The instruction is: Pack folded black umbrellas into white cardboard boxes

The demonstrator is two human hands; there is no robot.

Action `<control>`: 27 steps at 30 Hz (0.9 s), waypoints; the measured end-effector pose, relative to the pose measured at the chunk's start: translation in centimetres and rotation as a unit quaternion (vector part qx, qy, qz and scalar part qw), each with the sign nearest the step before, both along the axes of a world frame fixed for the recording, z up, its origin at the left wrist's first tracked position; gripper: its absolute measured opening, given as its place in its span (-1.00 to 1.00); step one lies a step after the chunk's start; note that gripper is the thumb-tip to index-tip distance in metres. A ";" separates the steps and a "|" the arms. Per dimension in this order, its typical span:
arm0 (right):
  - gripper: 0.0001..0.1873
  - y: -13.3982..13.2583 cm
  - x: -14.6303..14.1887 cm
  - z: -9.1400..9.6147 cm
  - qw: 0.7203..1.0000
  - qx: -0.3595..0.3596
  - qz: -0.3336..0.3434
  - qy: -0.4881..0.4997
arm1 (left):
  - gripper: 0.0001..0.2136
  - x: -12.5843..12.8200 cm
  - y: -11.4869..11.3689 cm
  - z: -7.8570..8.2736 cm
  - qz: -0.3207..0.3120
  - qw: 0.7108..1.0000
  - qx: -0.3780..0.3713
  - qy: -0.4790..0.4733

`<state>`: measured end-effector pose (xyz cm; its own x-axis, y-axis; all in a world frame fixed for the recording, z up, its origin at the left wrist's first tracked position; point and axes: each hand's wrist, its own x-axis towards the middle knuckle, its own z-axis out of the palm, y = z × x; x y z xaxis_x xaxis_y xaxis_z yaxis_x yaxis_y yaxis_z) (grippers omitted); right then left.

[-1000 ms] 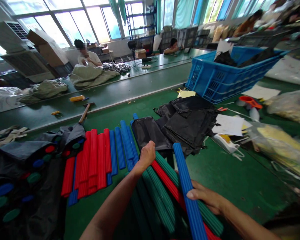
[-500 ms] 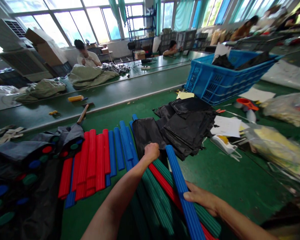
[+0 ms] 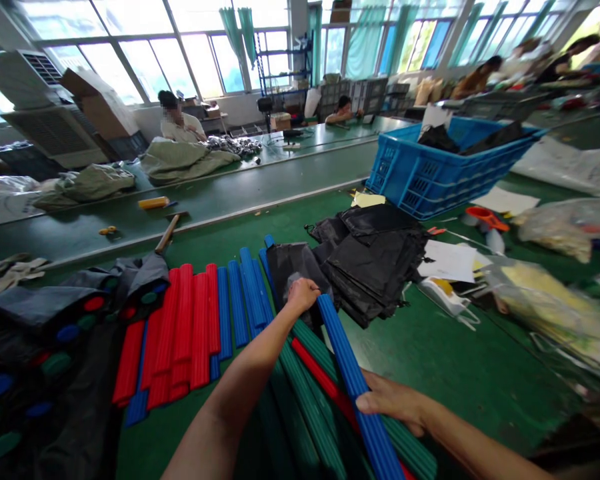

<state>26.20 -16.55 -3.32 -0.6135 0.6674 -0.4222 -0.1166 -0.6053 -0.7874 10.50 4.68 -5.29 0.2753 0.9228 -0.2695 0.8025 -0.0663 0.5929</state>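
The green counter (image 3: pixel 445 353) carries red tubes (image 3: pixel 200 327), partly stacked, beside a row of blue tubes (image 3: pixel 255 288), with green tubes (image 3: pixel 307 407) nearer the front. Farther right lie piled black pouches (image 3: pixel 373 257), a blue crate (image 3: pixel 437 180) and white paper (image 3: pixel 447 261); at far left lie dark bags (image 3: pixel 87 407).

Left forearm (image 3: pixel 243 380) bare, right forearm (image 3: pixel 475 439) likewise (both slim, tapering).

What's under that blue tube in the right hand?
A red tube and a green tube show beneath the blue tube. Where it crosses them they're covered, and part of the right hand is hidden.
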 end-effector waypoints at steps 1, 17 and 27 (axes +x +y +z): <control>0.05 -0.1 -0.1 0.0 1.000 -0.004 -0.003 0.007 | -0.80 0.0 0.1 0.0 0.001 1.000 -0.003 -0.003; 0.00 -1.4 -1.1 -1.0 0.991 -0.102 -0.069 0.041 | -0.83 -1.3 -1.0 2.8 -0.120 0.982 0.144 -0.023; -0.09 -3.3 0.6 -1.8 0.969 -0.200 -0.109 0.092 | -0.91 -5.7 -6.0 1.3 -0.227 0.935 0.271 -0.009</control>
